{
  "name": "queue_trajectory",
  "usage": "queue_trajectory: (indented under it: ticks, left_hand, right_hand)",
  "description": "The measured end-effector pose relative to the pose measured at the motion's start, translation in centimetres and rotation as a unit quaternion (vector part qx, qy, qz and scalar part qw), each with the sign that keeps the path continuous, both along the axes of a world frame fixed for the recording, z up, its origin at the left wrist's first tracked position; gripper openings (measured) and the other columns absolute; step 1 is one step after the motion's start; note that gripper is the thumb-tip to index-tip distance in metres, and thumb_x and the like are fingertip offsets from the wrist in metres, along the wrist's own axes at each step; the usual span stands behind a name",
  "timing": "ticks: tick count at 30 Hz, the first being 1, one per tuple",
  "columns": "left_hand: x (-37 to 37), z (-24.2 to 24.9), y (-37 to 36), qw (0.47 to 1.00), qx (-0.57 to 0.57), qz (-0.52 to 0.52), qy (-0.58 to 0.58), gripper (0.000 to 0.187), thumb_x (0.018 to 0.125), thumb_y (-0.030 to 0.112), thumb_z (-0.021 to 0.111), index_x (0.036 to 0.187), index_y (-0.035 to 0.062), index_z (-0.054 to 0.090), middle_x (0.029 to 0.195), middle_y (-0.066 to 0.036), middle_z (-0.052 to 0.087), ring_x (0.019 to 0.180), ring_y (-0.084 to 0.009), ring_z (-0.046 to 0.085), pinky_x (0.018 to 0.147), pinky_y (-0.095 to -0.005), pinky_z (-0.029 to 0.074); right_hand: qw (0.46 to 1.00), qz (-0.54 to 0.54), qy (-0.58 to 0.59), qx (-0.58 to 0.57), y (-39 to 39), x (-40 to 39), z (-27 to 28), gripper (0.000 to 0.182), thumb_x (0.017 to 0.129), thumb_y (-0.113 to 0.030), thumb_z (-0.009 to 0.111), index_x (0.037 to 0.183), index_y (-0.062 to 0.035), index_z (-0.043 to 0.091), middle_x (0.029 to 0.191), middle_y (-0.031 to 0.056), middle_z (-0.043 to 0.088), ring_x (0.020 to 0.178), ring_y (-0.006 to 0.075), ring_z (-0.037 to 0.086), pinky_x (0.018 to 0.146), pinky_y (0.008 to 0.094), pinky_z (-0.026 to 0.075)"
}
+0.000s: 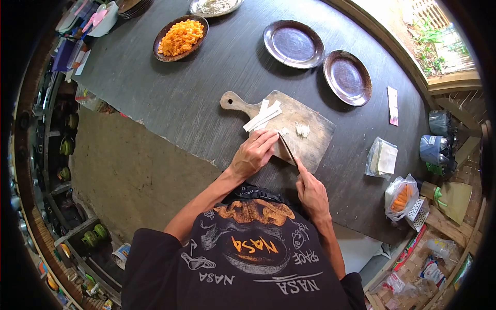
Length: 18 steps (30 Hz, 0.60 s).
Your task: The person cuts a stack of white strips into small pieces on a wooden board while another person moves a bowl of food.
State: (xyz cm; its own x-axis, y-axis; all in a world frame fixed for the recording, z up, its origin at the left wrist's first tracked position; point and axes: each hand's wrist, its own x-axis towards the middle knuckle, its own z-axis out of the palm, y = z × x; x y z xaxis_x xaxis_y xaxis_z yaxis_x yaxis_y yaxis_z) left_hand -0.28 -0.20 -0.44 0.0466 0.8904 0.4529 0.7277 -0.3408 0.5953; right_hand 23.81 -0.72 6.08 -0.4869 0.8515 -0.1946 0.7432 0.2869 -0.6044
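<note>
Through the head view, I see the right hand (313, 195) gripping a knife (288, 150), its blade slanting across the near edge of the cutting board (320, 124). The left hand (251, 155) is bunched closed beside the blade, probably to steady a piece (I can't tell what's under the fingertips). White strips (264, 114) lie toward the board's handle side, seemingly within easy reach; cut slivers (302, 130) sit toward the opposite edge, perhaps to keep them separate.
</note>
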Motion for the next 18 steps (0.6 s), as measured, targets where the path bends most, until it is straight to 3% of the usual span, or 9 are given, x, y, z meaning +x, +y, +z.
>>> queue_trajectory:
  ticks: [18]
  left_hand:
    - [0.0,0.0,0.1,1.000,0.004,-0.004,-0.004,0.032,0.087,-0.001,0.074,0.119,-0.0021,0.072,0.124,-0.012,0.072,0.118,-0.0282,0.066,0.102,-0.0390,0.057]
  right_hand:
    - [1.000,0.012,-0.021,0.009,-0.1,0.2,-0.2,0.068,0.096,-0.009,0.061,0.161,-0.0198,0.044,0.093,0.0186,0.069,0.080,0.0408,0.070,0.074,0.0517,0.057]
